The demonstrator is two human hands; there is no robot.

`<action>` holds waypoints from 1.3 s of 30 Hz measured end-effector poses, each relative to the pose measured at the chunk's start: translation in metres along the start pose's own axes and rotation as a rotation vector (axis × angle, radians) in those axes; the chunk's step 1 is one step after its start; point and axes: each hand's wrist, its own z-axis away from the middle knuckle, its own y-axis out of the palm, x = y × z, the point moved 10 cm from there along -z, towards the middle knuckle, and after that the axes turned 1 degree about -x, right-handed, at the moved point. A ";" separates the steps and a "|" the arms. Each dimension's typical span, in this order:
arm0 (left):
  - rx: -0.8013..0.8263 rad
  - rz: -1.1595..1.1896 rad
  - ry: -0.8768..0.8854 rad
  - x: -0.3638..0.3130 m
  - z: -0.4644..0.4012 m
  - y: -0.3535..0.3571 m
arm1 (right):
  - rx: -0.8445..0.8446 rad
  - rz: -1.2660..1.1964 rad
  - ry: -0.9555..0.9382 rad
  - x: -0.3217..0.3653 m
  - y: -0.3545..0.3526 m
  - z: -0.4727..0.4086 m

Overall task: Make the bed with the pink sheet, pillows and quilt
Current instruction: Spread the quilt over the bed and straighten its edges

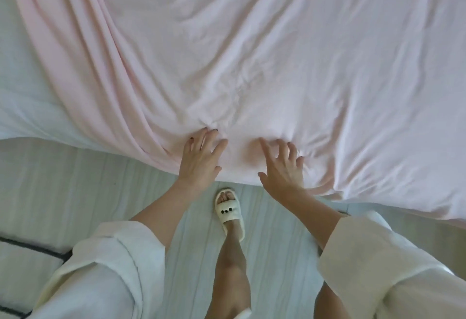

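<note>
On pink sheet, left hand and right hand press flat.

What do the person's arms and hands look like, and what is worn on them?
Both arms wear wide, loose white sleeves of thick soft fabric, ending below the elbow, so the forearms are bare. The left hand has dark-painted fingernails. The right hand shows no ring, watch or glove.

pink sheet: cut off top, right | left fingertips: buried in folds
</note>
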 end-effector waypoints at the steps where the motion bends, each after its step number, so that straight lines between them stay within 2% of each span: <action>1: -0.036 0.010 0.040 -0.001 -0.001 -0.003 | 0.003 0.032 0.038 0.001 0.003 -0.003; 4: -0.201 0.055 0.124 0.003 -0.006 -0.012 | -0.113 0.084 0.112 0.002 -0.001 -0.012; 6: -0.253 0.074 0.177 0.004 -0.009 -0.016 | -0.229 0.098 0.144 -0.002 -0.010 -0.011; 9: -0.243 0.060 0.236 0.005 -0.012 -0.018 | -0.344 0.114 0.104 -0.002 -0.024 -0.009; 15: -0.211 0.093 0.300 -0.001 -0.008 -0.033 | -0.391 0.044 0.035 -0.001 -0.033 -0.007; 19: -0.230 0.122 0.321 -0.001 0.000 -0.041 | -0.350 0.012 0.027 0.003 -0.031 -0.001; 22: -0.243 0.073 0.329 0.001 0.003 -0.049 | -0.301 -0.004 -0.045 0.017 -0.027 0.001; 25: -0.203 0.079 0.266 0.012 0.004 -0.052 | -0.251 0.054 -0.127 0.040 -0.019 -0.001; 32: -0.142 0.059 0.243 0.018 0.007 -0.050 | -0.269 -0.030 -0.132 0.079 -0.026 -0.023; 35: -0.068 0.098 0.206 0.021 0.001 -0.044 | -0.151 -0.091 -0.126 0.078 -0.018 -0.026; 37: -0.060 0.186 0.125 0.026 0.002 -0.044 | -0.037 -0.065 -0.120 0.076 -0.006 -0.027; 39: -0.069 0.278 -0.053 0.048 0.008 -0.048 | 0.022 -0.073 -0.114 0.077 -0.001 -0.022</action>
